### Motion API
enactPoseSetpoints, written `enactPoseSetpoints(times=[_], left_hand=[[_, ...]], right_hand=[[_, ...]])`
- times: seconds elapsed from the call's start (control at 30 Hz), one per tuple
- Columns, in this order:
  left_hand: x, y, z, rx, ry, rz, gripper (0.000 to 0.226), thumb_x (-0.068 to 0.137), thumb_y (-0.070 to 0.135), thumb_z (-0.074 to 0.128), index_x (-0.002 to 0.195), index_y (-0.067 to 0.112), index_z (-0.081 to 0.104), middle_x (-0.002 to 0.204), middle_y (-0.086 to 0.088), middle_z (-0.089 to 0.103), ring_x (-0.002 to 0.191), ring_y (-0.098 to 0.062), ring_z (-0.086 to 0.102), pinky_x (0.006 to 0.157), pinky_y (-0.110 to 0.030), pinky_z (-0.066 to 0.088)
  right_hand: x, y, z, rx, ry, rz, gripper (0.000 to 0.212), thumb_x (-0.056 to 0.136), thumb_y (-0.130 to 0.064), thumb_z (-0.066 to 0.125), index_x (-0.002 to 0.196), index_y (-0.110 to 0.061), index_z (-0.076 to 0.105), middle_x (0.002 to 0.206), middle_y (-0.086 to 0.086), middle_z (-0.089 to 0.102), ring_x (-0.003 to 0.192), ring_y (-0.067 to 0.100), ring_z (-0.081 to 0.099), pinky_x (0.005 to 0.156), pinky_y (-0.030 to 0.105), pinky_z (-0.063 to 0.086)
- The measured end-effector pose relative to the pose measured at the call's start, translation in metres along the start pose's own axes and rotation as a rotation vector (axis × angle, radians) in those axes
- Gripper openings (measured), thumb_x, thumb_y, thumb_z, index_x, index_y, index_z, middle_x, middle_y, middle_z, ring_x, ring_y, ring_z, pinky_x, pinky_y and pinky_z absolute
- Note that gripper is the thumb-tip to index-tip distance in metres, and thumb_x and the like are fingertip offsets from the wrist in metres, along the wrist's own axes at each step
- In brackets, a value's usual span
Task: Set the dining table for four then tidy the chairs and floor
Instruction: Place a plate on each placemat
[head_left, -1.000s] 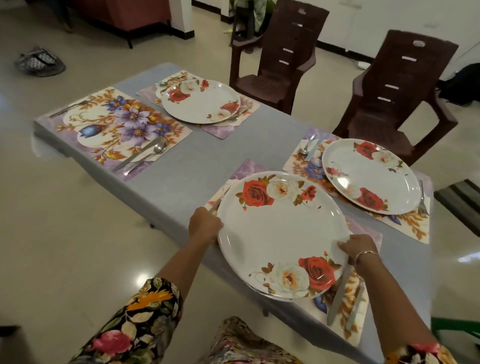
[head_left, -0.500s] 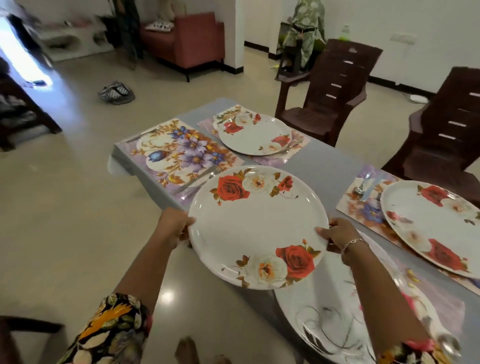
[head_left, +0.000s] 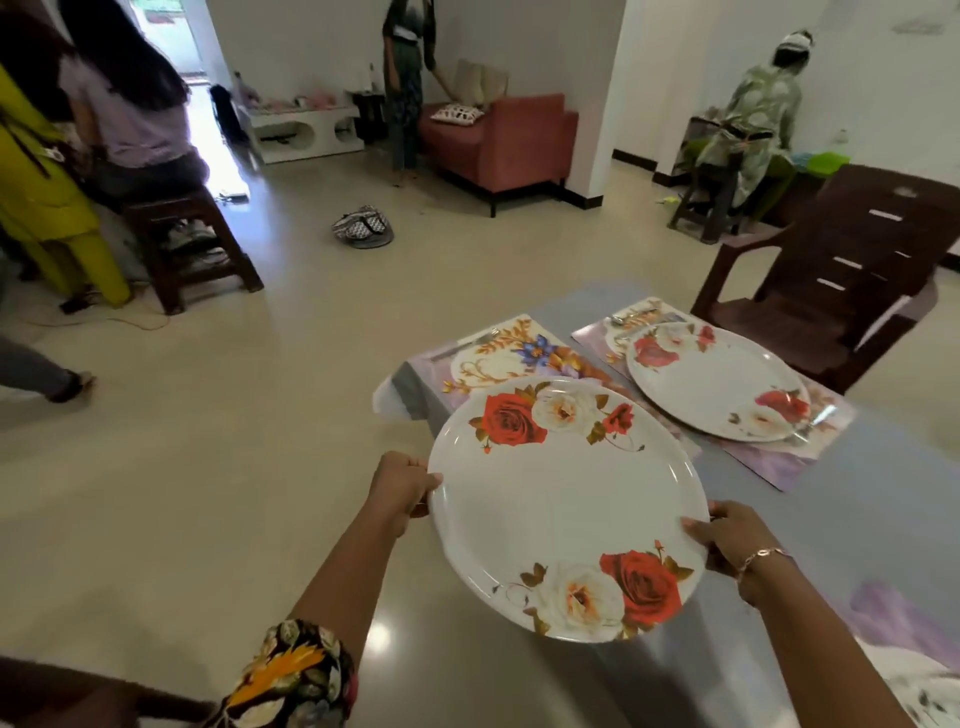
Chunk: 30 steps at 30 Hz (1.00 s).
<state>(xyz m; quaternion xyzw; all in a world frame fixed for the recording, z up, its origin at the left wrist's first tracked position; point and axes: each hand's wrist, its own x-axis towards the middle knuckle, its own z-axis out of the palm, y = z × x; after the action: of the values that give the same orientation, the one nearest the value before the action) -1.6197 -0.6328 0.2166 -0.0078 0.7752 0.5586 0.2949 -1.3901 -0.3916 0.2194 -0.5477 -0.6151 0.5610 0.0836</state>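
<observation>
I hold a white plate with red and white roses (head_left: 566, 512) in the air over the table's near-left edge. My left hand (head_left: 402, 491) grips its left rim and my right hand (head_left: 727, 535) grips its right rim. Beyond the plate lies a flowered placemat (head_left: 511, 353) with cutlery and no plate on it. To the right, a second rose plate (head_left: 717, 382) rests on another placemat. The grey table (head_left: 857, 493) runs off to the right.
A brown plastic chair (head_left: 841, 275) stands at the table's far side. A bag (head_left: 363, 228) lies on the floor further back. Several people, a stool (head_left: 192, 244) and a red sofa (head_left: 498, 140) fill the room's far part.
I have lifted the plate off the near placemat and carried it left along the table toward the far-left placemat. My view has swung left and up into the room.
</observation>
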Motion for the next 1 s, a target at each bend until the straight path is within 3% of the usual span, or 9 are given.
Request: enactPoseSetpoints(times=[0.2, 0.33, 0.5, 0.6, 0.67, 0.73, 0.8, 0.9, 1.0], left_hand=[[0.079, 0.029, -0.011, 0.008, 0.014, 0.000, 0.025, 0.084, -0.009, 0.057, 0.066, 0.004, 0.046, 0.076, -0.014, 0.053, 0.066, -0.024, 0.052, 0.051, -0.028, 0.048], [0.127, 0.054, -0.007, 0.015, -0.015, -0.041, 0.025, 0.087, -0.008, 0.055, 0.067, 0.006, 0.048, 0.073, -0.010, 0.055, 0.066, -0.019, 0.053, 0.052, -0.028, 0.045], [0.185, 0.076, 0.002, 0.079, -0.034, -0.087, 0.019, 0.087, -0.007, 0.057, 0.074, 0.005, 0.048, 0.081, -0.014, 0.054, 0.083, -0.027, 0.053, 0.057, -0.031, 0.048], [0.211, 0.081, 0.010, 0.110, -0.070, -0.087, 0.027, 0.085, -0.008, 0.058, 0.110, -0.005, 0.050, 0.092, -0.018, 0.054, 0.078, -0.023, 0.053, 0.040, -0.026, 0.047], [0.222, 0.082, 0.016, 0.134, -0.117, -0.098, 0.029, 0.086, -0.009, 0.056, 0.114, -0.004, 0.049, 0.083, -0.013, 0.053, 0.081, -0.025, 0.052, 0.044, -0.028, 0.047], [0.234, 0.083, 0.023, 0.183, -0.139, -0.106, 0.012, 0.086, -0.011, 0.055, 0.092, -0.001, 0.053, 0.075, -0.011, 0.051, 0.080, -0.027, 0.053, 0.050, -0.030, 0.048], [0.250, 0.084, 0.028, 0.240, -0.147, -0.093, 0.011, 0.084, -0.012, 0.058, 0.080, -0.004, 0.053, 0.070, -0.011, 0.051, 0.068, -0.027, 0.054, 0.053, -0.033, 0.053], [0.273, 0.083, 0.032, 0.366, -0.162, -0.074, 0.015, 0.079, -0.007, 0.067, 0.092, -0.010, 0.059, 0.075, -0.019, 0.061, 0.076, -0.034, 0.064, 0.077, -0.050, 0.056], [0.284, 0.085, 0.035, 0.427, -0.205, -0.062, 0.022, 0.078, -0.005, 0.069, 0.096, -0.012, 0.059, 0.074, -0.018, 0.062, 0.071, -0.032, 0.063, 0.078, -0.048, 0.056]], right_hand=[[0.047, -0.042, 0.043, 0.021, -0.008, 0.017, 0.012, 0.084, 0.006, 0.059, 0.094, 0.003, 0.054, 0.076, 0.015, 0.060, 0.066, 0.026, 0.057, 0.038, 0.021, 0.051], [0.088, -0.060, 0.061, 0.010, -0.016, 0.004, 0.005, 0.081, 0.008, 0.062, 0.084, 0.007, 0.059, 0.074, 0.019, 0.062, 0.070, 0.033, 0.057, 0.061, 0.040, 0.051], [0.124, -0.074, 0.077, -0.034, -0.006, 0.047, 0.008, 0.077, 0.010, 0.067, 0.080, 0.006, 0.061, 0.064, 0.014, 0.060, 0.051, 0.023, 0.049, 0.033, 0.018, 0.040], [0.137, -0.082, 0.084, -0.075, 0.023, 0.056, 0.011, 0.075, 0.008, 0.069, 0.081, 0.004, 0.061, 0.061, 0.008, 0.056, 0.039, 0.011, 0.053, 0.029, 0.012, 0.036], [0.144, -0.080, 0.086, -0.136, 0.075, 0.066, 0.014, 0.074, 0.004, 0.072, 0.080, 0.003, 0.059, 0.061, 0.005, 0.052, 0.045, 0.011, 0.051, 0.029, 0.009, 0.034], [0.150, -0.079, 0.089, -0.180, 0.114, 0.084, 0.018, 0.073, 0.002, 0.074, 0.074, 0.000, 0.056, 0.064, 0.005, 0.054, 0.057, 0.016, 0.050, 0.037, 0.007, 0.039], [0.156, -0.074, 0.094, -0.227, 0.158, 0.105, 0.027, 0.070, -0.003, 0.078, 0.090, 0.003, 0.061, 0.081, 0.015, 0.064, 0.073, 0.028, 0.060, 0.061, 0.021, 0.052], [0.157, -0.068, 0.103, -0.307, 0.255, 0.143, 0.054, 0.064, -0.007, 0.082, 0.111, 0.004, 0.056, 0.104, 0.020, 0.065, 0.095, 0.035, 0.062, 0.079, 0.039, 0.050], [0.149, -0.073, 0.115, -0.303, 0.312, 0.185, 0.046, 0.067, -0.006, 0.080, 0.108, 0.002, 0.060, 0.095, 0.017, 0.065, 0.081, 0.028, 0.060, 0.076, 0.037, 0.050]])
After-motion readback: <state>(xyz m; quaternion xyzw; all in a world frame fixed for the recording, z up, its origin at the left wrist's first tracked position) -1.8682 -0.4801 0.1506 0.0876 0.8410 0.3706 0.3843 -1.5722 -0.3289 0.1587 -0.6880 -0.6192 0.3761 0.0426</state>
